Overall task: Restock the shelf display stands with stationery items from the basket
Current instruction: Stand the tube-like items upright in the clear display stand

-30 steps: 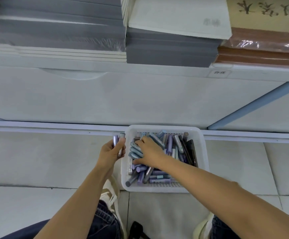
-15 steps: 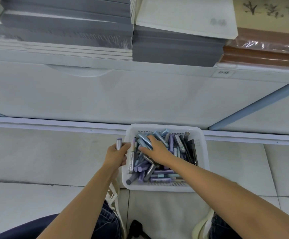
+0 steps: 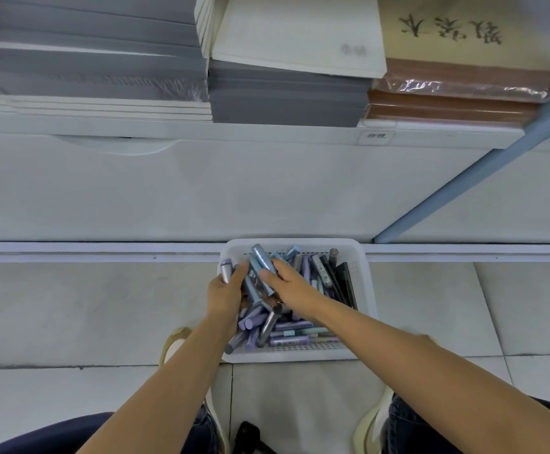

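**Plastic, paper and a touch of sheen**

White moulded plastic for the basket [image 3: 362,283], smooth at the rim, perforated low on the wall, faintly shiny. On the tubes [image 3: 288,332] heaped inside, a satin, slightly metallic sheen; likewise on the blue-grey tube [image 3: 262,267] and the lilac tube [image 3: 226,271]; plastic or metal, hard to tell. Matt, faintly mottled tile for the floor [image 3: 70,306]. Smooth matt white on the shelf front [image 3: 201,191]; dull, even pale-blue paint on the slanting post [image 3: 463,178]. Above, matt grey paper edges in the stacks [image 3: 286,99], a cream paper cover [image 3: 299,31], and brown books [image 3: 457,83] under glossy, crinkled clear film. Dark denim [image 3: 404,430] at the bottom edge.
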`<move>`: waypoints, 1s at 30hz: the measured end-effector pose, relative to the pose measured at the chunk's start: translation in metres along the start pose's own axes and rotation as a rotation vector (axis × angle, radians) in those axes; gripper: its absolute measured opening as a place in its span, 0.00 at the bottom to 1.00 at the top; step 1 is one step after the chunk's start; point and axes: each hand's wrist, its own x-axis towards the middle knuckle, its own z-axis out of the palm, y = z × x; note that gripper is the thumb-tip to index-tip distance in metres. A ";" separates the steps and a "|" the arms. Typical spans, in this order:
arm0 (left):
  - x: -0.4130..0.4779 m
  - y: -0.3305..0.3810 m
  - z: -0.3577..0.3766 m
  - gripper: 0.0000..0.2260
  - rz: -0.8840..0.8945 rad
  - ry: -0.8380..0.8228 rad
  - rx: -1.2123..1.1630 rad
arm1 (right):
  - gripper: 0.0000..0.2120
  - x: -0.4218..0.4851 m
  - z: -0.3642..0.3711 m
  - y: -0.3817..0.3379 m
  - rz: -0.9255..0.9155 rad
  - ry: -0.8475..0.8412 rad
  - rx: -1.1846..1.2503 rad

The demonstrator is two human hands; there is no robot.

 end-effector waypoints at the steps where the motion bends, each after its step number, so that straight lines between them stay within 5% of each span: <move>1: -0.001 0.001 0.001 0.13 0.009 0.005 -0.037 | 0.15 0.000 0.000 -0.001 0.011 0.040 0.075; 4: -0.007 0.008 0.007 0.15 0.048 -0.038 -0.084 | 0.15 -0.003 -0.003 -0.007 0.029 0.087 0.229; 16: -0.063 0.071 0.037 0.07 0.097 -0.233 -0.204 | 0.12 -0.043 -0.029 -0.067 -0.341 0.249 -0.128; 30: -0.149 0.153 0.051 0.05 0.360 -0.383 -0.138 | 0.12 -0.119 -0.056 -0.168 -0.466 0.361 0.193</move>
